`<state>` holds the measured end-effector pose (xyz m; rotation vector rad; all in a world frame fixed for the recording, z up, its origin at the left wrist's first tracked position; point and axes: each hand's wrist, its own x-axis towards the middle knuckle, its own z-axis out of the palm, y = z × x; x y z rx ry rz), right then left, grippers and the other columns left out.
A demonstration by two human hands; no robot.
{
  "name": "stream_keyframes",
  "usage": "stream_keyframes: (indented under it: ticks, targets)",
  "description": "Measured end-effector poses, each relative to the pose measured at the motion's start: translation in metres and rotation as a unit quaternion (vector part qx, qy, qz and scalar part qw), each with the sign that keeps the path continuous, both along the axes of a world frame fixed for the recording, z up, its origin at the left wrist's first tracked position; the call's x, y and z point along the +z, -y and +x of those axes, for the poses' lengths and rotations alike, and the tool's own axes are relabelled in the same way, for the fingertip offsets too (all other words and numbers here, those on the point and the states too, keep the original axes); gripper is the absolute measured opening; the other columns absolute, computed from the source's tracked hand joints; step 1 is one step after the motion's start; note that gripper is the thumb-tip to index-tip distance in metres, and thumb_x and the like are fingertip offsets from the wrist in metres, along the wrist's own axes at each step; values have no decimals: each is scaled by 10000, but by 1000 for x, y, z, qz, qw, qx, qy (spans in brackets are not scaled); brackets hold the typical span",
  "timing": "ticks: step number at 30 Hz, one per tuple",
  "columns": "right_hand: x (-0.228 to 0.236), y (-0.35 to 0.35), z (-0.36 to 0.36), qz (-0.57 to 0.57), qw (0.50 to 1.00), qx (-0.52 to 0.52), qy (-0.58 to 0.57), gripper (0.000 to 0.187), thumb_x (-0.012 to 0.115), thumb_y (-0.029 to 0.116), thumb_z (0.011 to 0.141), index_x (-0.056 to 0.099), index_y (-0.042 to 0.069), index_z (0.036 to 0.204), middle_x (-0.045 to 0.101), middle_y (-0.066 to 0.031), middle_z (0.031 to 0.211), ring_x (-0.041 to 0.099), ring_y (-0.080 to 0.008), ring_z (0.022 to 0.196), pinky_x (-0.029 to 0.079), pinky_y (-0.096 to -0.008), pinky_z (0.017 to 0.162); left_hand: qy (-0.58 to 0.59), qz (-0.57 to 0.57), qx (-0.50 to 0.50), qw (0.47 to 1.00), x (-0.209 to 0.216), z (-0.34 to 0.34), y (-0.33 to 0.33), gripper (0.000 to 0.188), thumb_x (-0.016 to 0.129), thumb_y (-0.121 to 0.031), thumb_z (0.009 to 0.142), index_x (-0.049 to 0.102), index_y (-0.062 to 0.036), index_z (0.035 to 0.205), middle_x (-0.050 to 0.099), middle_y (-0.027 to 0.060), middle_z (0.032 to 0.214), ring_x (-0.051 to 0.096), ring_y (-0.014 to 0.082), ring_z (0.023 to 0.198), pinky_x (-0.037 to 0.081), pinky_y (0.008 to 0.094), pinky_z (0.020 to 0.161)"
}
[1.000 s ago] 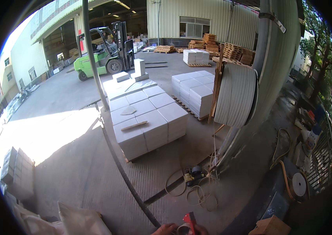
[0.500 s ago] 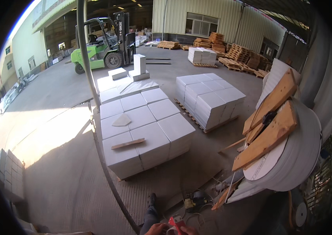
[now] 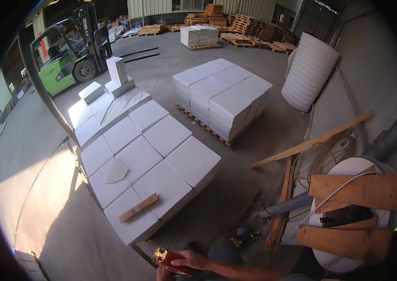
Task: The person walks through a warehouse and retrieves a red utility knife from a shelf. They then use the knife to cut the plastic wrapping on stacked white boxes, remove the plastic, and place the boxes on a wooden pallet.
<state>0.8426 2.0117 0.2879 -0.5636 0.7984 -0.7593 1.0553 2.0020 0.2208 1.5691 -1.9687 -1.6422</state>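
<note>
Head view: we find a red hand tool with a brass-coloured end at the bottom of the frame, slightly left of centre. Our right hand is closed around its body, the forearm entering from the lower right. Our left hand meets its underside but is largely cut off by the lower edge; whether it grips, we cannot tell.

Progress, in our judgement: the tool is taken up and held clear of every stack. The large white stack, left of centre, stands in close rows; a wooden strip and a pale slab lie loose on top. Nothing in view settles how much work is left.

We further record a second white stack on a pallet at upper centre, a green forklift at upper left, a white ribbed roll at upper right, and wooden planks across a pale reel at lower right.
</note>
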Motion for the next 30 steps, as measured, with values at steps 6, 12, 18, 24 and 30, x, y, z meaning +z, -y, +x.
stream_keyframes:
  ticks: [6, 12, 18, 24, 30]
  targets:
    - [-8, 95, -49, -69, 989, 123, -35, 553, 675, 445, 899, 591, -6, 1206, 653, -39, 1012, 593, -107, 894, 475, -238, 772, -28, 89, 56, 994, 65, -98, 83, 201, 593, -176, 919, 628, -60, 1080, 681, 75, 974, 664, 206, 916, 532, 337, 770]
    - [-22, 176, -180, -162, 975, 141, -51, 566, 641, 474, 895, 611, -22, 1166, 657, -94, 1026, 598, -163, 949, 467, -298, 830, -56, 135, 145, 978, 33, -217, 159, 255, 584, -272, 923, 659, -68, 1056, 695, 82, 962, 676, 212, 900, 536, 324, 773]
    - [-53, 252, -381, -222, 954, -6, -200, 440, 675, 387, 877, 647, -7, 1071, 676, -76, 936, 627, -179, 759, 524, -332, 689, -140, 191, 304, 923, -35, -384, 236, 332, 574, -368, 927, 690, -75, 1032, 710, 89, 950, 688, 217, 884, 540, 311, 776]
    - [15, 315, -581, -59, 979, -144, -131, 410, 696, 395, 856, 647, 21, 1016, 680, -87, 908, 629, -175, 838, 512, -332, 749, -242, 331, 286, 866, 8, -571, 329, 387, 415, -316, 1019, 663, -21, 1053, 710, 138, 956, 691, 249, 846, 566, 362, 753]
    - [14, 375, -691, -58, 952, -29, -298, 566, 676, 505, 850, 625, 16, 1129, 697, -151, 1032, 672, -256, 933, 531, -345, 796, -202, 398, 321, 835, 64, -678, 417, 329, 506, -315, 983, 641, -17, 946, 653, 92, 879, 605, 177, 792, 489, 294, 696]
